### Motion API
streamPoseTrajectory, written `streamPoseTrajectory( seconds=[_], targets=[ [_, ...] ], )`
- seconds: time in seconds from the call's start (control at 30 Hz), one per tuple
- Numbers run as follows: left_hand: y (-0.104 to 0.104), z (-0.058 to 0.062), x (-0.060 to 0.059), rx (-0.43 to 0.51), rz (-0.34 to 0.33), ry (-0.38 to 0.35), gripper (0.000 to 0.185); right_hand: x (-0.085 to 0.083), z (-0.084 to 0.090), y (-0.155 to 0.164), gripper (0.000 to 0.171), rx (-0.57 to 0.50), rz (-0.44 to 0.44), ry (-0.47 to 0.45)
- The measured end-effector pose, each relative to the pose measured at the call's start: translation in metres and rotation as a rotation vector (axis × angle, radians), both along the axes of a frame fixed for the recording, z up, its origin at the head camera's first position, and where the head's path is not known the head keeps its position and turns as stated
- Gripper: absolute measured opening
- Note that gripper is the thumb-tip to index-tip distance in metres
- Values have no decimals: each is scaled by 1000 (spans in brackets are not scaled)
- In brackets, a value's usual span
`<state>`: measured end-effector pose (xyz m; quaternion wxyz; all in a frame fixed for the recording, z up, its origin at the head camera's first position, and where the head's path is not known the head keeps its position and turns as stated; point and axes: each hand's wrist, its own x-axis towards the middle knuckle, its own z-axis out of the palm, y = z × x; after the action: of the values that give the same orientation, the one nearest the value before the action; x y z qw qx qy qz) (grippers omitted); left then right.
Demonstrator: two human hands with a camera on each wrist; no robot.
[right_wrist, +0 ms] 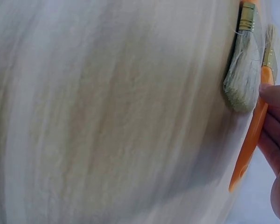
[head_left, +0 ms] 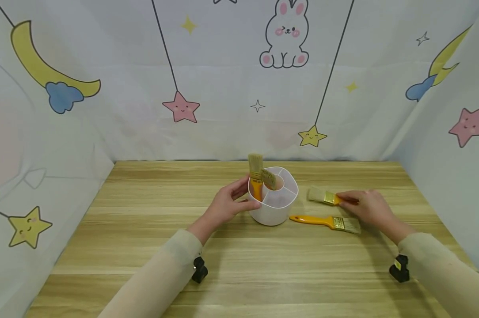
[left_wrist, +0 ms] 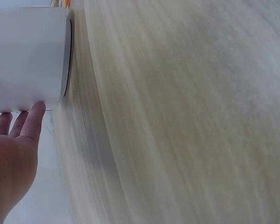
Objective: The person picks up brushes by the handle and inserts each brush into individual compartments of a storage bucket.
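Observation:
A white round holder with several compartments stands mid-table, a paintbrush upright in its left compartment, bristles up. A second brush's bristles lean from its middle opening. My left hand rests on the holder's left side, thumb at the front rim; in the left wrist view its extended fingers touch the white wall. To the right, my right hand pinches the orange handle of a paintbrush, bristles pointing left. Nearer me lies another paintbrush, its orange handle toward the holder.
The wood-grain table ends at a white cloth backdrop printed with stars and a rabbit. Cloth walls also rise along the left and right sides. A small black device sits on my left wrist, another black device on the right.

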<state>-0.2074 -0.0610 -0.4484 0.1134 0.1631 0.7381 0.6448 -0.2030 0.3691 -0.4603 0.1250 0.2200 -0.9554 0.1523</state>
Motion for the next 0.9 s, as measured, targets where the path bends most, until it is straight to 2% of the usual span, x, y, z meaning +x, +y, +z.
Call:
streamPoseTrajectory(
  seconds=[0.53,0.9],
  targets=[
    [-1,1,0,5,5,-14,85,-2,-5,3,30,6,60,0],
    [-1,2,3,-3,7,-8,85,-1,-1,0,28,11,92,55]
  ],
)
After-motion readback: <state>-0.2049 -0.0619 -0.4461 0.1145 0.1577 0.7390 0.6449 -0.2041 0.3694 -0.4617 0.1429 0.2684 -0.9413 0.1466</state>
